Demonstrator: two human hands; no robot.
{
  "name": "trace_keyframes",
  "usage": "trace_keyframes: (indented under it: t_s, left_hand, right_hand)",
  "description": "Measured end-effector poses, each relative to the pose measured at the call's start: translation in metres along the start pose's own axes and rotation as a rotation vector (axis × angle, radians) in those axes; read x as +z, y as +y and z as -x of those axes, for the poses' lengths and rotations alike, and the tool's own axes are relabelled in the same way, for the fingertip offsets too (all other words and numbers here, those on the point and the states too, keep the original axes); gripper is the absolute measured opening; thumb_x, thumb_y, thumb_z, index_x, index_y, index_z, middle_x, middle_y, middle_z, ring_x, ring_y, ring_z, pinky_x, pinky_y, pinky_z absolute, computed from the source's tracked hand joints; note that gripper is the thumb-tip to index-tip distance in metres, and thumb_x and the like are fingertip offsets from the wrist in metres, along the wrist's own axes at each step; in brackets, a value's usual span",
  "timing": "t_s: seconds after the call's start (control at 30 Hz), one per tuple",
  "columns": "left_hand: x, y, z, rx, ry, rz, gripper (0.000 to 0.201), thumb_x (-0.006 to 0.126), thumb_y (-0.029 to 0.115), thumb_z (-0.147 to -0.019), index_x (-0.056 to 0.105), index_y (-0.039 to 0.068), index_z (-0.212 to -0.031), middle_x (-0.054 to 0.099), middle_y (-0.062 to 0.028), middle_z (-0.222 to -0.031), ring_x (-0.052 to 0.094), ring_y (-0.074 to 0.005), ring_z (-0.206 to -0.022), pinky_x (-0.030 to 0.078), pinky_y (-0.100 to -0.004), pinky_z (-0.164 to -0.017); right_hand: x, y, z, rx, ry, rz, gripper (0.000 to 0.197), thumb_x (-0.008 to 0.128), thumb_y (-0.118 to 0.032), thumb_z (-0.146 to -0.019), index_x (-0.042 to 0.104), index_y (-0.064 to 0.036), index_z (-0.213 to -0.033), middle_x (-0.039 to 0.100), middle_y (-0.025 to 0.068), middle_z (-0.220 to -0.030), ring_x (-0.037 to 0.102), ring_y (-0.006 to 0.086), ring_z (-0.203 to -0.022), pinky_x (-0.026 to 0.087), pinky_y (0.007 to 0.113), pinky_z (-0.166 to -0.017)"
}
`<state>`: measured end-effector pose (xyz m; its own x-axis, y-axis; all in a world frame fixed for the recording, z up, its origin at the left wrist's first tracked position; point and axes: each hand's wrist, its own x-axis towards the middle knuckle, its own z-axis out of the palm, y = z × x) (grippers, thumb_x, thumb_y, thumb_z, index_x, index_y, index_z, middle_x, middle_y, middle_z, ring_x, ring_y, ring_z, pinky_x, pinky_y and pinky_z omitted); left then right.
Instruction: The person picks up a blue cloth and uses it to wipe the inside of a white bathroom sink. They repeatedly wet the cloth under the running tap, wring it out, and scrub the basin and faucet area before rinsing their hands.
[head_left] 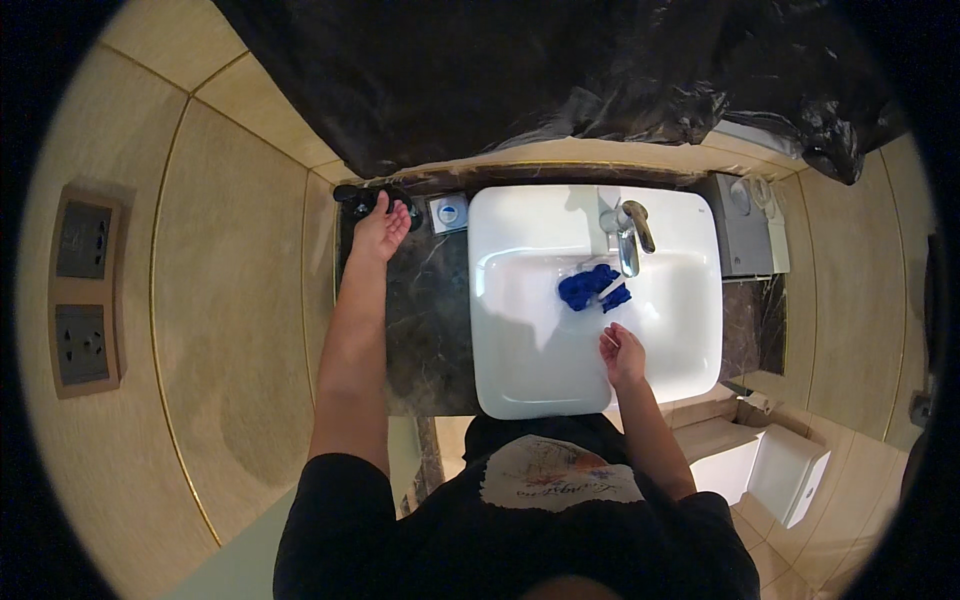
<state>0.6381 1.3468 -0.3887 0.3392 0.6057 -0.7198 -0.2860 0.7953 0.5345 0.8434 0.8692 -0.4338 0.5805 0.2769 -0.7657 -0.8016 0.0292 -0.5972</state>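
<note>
The left grip [380,232] is loosely cupped, thumb apart from the bent fingers, holding nothing that shows. It is beside a dark, smooth container [348,193] at the back corner of the desk [430,330]; whether they touch, I cannot tell. The right grip [624,358] is low over the basin [540,200], fingers curled inward; how far they are closed, and on what if anything, I cannot tell.

Just ahead of the right grip and a little to its left, apart from the fingertips, lies a deep blue cloth [580,289], soft, bunched and wrinkled, on the basin's floor. A narrow pale streak crosses it, too small to identify. Farther ahead of that grip stands a shiny metal faucet [628,250], its rounded spout above the cloth. The basin around the right grip is glossy white, a rounded rectangle with a broad rim.

Close to the left grip's right is a small, squarish box [448,213] in white and blue. Below that grip the desk is dark polished stone with pale veins. Far ahead and right of the right grip sits a matte grey box [735,240]. Beyond both grips spreads a creased, glossy black plastic sheet [500,80].
</note>
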Motion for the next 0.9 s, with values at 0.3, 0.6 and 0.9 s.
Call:
trace_keyframes:
  t_s: [0.3, 0.6, 0.9]
  left_hand:
    - [0.006, -0.001, 0.007, 0.040, 0.073, -0.075, 0.039, 0.071, 0.031, -0.086, 0.058, -0.004, -0.098, 0.062, -0.0107, -0.093, 0.063, -0.0212, -0.087, 0.056, -0.0355, -0.081]
    - [0.003, -0.009, -0.002, 0.072, 0.090, -0.140, 0.041, 0.067, 0.037, -0.088, 0.060, -0.002, -0.100, 0.064, -0.0102, -0.093, 0.064, -0.0208, -0.082, 0.056, -0.0351, -0.077]
    - [0.018, -0.035, 0.018, 0.199, 0.284, -0.442, 0.065, 0.057, 0.066, -0.080, 0.060, 0.001, -0.079, 0.059, -0.0053, -0.068, 0.056, -0.0149, -0.056, 0.052, -0.0264, -0.052]
  right_hand:
    - [0.003, 0.006, -0.006, 0.006, 0.002, 0.004, 0.022, 0.048, -0.016, -0.096, 0.056, -0.0023, -0.112, 0.061, 0.0077, -0.096, 0.060, 0.0178, -0.081, 0.051, 0.029, -0.071]
    - [0.000, 0.013, -0.008, 0.026, 0.030, 0.001, 0.022, 0.049, -0.016, -0.096, 0.058, -0.0018, -0.112, 0.062, 0.0085, -0.095, 0.060, 0.0183, -0.080, 0.051, 0.029, -0.071]
    - [-0.012, -0.003, -0.010, -0.040, -0.002, 0.029, 0.020, 0.055, -0.015, -0.093, 0.060, -0.0023, -0.108, 0.063, 0.0073, -0.091, 0.061, 0.0173, -0.079, 0.052, 0.029, -0.071]
